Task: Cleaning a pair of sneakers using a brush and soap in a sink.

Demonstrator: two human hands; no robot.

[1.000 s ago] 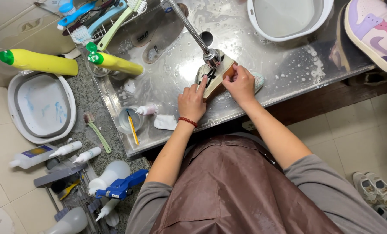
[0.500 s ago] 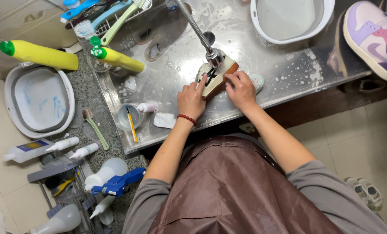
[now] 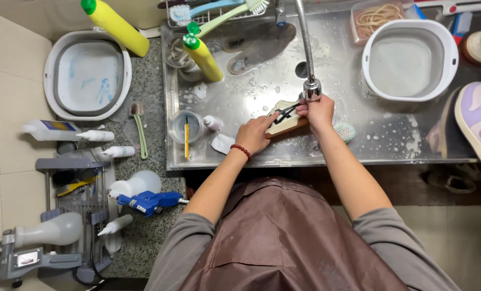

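Note:
A small white shoe (image 3: 283,119) with a brown sole and black laces lies in the wet steel sink (image 3: 359,143), right under the flexible tap nozzle (image 3: 311,89). My left hand (image 3: 255,133) grips the shoe's near end; a red bead bracelet sits on that wrist. Over the laces at its far end, my right hand (image 3: 317,110) pinches them. A round scrub brush (image 3: 345,131) lies just right of my right wrist.
Two dark insoles (image 3: 256,48) lie at the sink's back. A white basin (image 3: 410,59) stands at right, a purple-and-white sneaker (image 3: 480,126) beyond it. Two yellow bottles (image 3: 203,56), a cup (image 3: 186,128) and a grey-white tub (image 3: 87,81) are at left, spray bottles (image 3: 146,200) below.
The view has swung, so everything sits lower and more centred. Both hands stay on the shoe under the tap; my right hand has shifted onto the laces.

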